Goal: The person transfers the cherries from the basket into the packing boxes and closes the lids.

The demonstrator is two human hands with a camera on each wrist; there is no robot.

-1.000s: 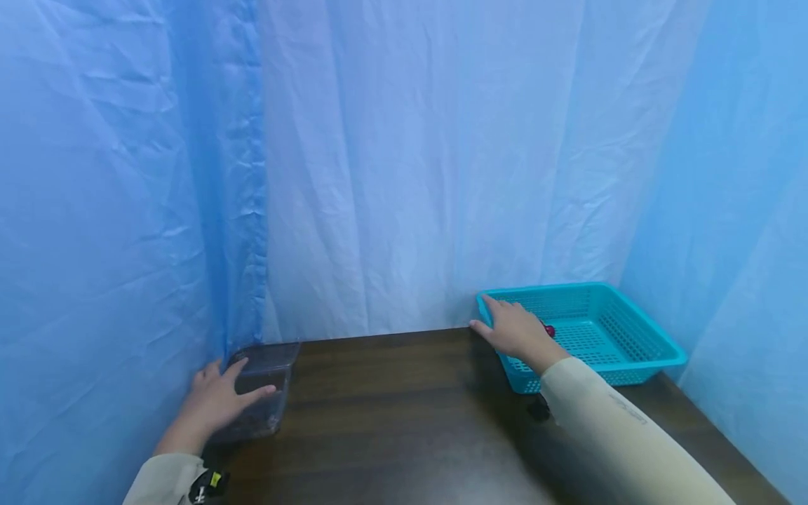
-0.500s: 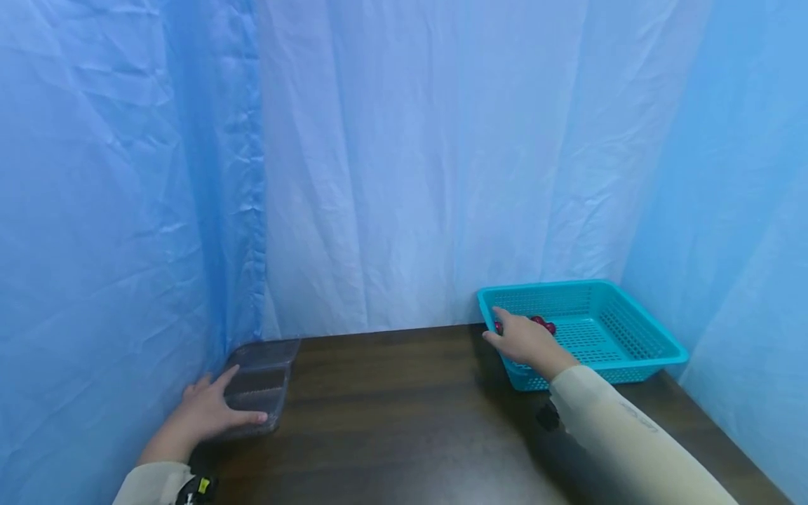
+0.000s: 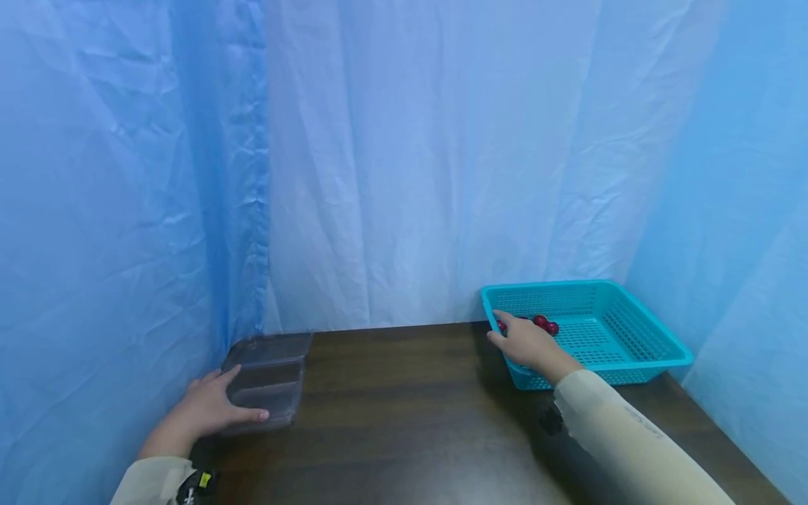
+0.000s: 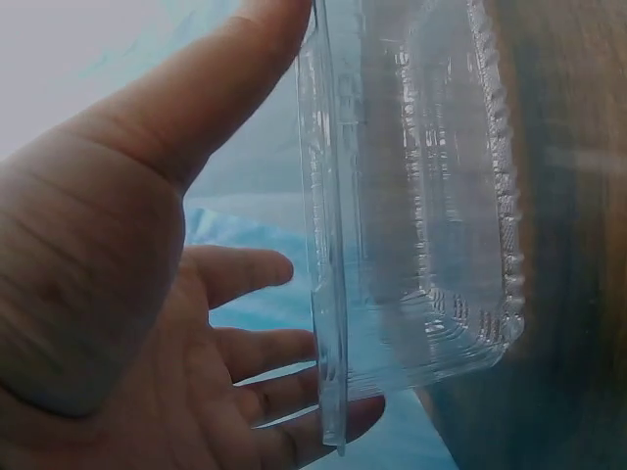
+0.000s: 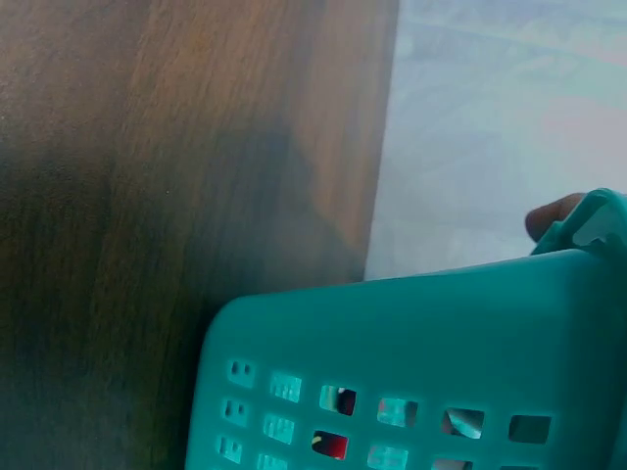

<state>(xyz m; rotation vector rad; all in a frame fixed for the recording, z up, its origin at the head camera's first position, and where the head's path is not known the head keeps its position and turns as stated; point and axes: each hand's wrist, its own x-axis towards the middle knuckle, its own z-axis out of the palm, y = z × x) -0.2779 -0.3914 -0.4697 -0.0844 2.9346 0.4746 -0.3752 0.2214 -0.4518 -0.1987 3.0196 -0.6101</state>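
Observation:
In the head view my left hand (image 3: 205,410) lies at the near left side of a clear plastic clamshell box (image 3: 271,393), thumb and fingers spread. The left wrist view has the fingertips at the rim of the box (image 4: 441,245), with the thumb reaching up along it. My right hand (image 3: 530,347) is over the left end of a teal plastic basket (image 3: 631,366), index finger and thumb stretched out near its left rim. Red cherries (image 3: 546,325) lie beside that hand inside the basket. In the right wrist view one fingertip (image 5: 554,215) shows past the basket rim; the other fingers are hidden.
Both containers stand on a dark wooden table (image 3: 404,407), box at left and basket at right. Blue-white curtains (image 3: 410,175) hang close behind the table and along both sides.
My right hand has moved down and slightly right into the basket, uncovering more cherries. My left hand has drawn back toward the near left, and the clear box has shifted slightly right.

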